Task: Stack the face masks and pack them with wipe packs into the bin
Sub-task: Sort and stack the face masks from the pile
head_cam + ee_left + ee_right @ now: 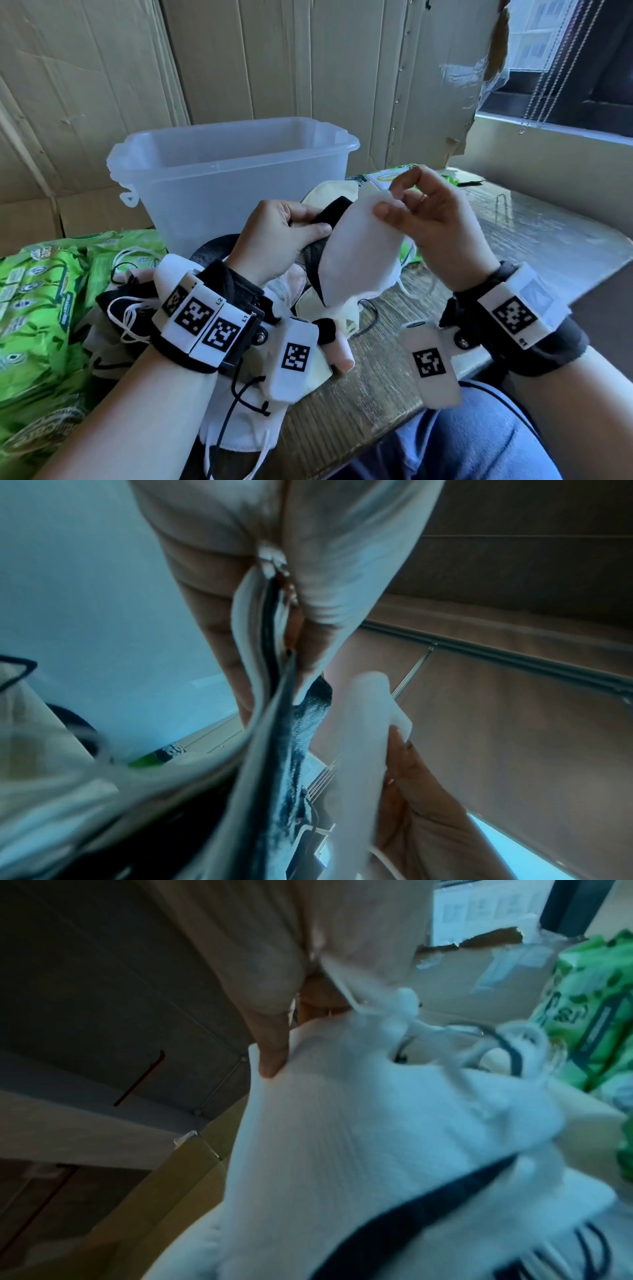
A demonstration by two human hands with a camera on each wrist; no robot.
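Observation:
My left hand (pixel 291 226) grips a stack of folded face masks, black (pixel 334 209) and white, held upright above the table. In the left wrist view the stack's edges (pixel 270 696) run between thumb and fingers. My right hand (pixel 404 202) pinches the top edge of a white mask (pixel 359 253) and holds it against the right side of that stack; the white mask (pixel 342 1137) fills the right wrist view. More loose masks (pixel 239 421) lie on the table below my wrists. The translucent bin (pixel 226 171) stands behind my hands. Green wipe packs (pixel 37 308) lie at the left.
Another green wipe pack (pixel 390 176) lies behind my right hand, near the bin. Cardboard sheets (pixel 291 58) line the wall behind. The wooden table (pixel 370 387) runs to a front edge by my knee; a window sill (pixel 555 137) is at the right.

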